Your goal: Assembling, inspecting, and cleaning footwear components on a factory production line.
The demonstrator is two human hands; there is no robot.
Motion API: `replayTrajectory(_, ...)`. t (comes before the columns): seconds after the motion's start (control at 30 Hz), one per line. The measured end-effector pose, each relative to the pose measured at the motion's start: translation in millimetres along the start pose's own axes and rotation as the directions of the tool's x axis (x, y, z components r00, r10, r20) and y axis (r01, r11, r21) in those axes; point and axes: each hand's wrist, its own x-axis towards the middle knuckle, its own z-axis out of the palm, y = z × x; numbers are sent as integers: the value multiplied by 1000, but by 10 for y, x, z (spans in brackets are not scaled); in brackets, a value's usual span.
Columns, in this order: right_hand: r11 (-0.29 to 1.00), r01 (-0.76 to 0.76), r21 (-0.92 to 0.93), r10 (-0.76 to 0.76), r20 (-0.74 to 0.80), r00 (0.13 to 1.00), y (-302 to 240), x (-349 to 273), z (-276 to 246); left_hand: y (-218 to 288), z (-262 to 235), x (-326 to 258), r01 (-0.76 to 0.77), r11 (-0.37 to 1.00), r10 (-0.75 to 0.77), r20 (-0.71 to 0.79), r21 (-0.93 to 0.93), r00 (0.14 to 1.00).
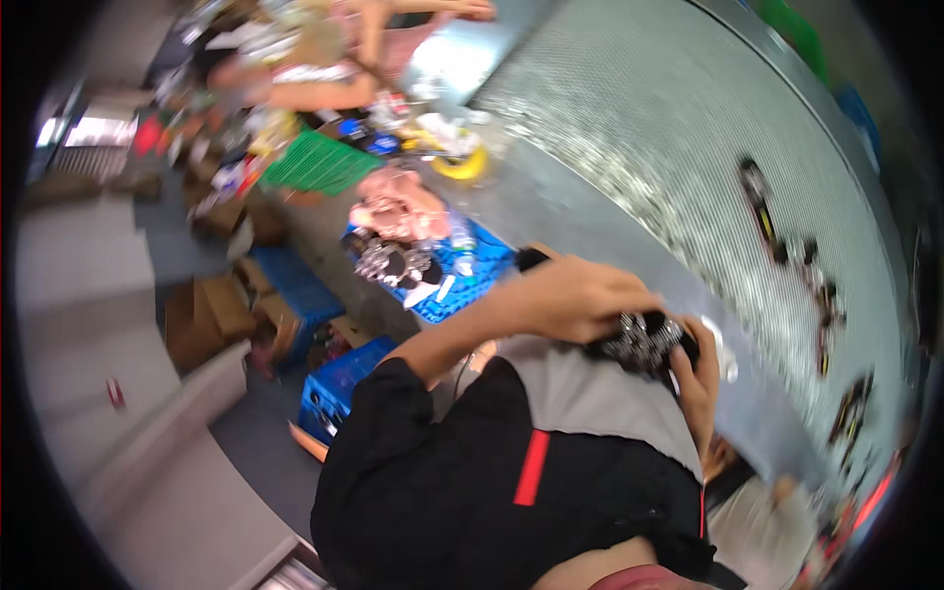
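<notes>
In front of my torso, both hands are closed on a black item with a glittering silver, beaded-looking face [644,339]; blur hides its exact kind. My left hand [580,295] reaches across from the left, its fingers bent over the item's top and left side. Opposite it, my right hand [696,379] has its fingers and thumb on the item's right edge. To the left of my hands, a blue basket [487,280] holds similar black-and-silver items [393,261], pinkish pieces [398,202] and clear plastic [460,241].
A grey table edge [580,202] runs beside a long silvery ribbed surface [678,108], where several dark slim items [762,211] lie. Beyond the basket are a green basket [320,162], a yellow tape roll [460,165] and another person's arm [320,93]. Blue crates [339,383] and cardboard boxes [206,320] stand left.
</notes>
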Motion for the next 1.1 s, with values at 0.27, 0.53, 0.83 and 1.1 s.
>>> replayTrajectory(0.27,945,90,-314,-35,177,984,2,516,115,-83,297,-148,34,998,-24,-184,55,983)
replayTrajectory(0.53,968,64,-243,5,271,963,47,811,258,-228,393,-345,154,986,-121,-384,57,915)
replayTrajectory(0.83,961,-106,-257,218,457,862,-33,1017,592,-187,280,-672,355,934,-328,-443,-24,834)
replayTrajectory(1.1,915,-403,-14,374,401,836,298,1564,352,-234,139,-1040,357,932,-188,-760,62,622)
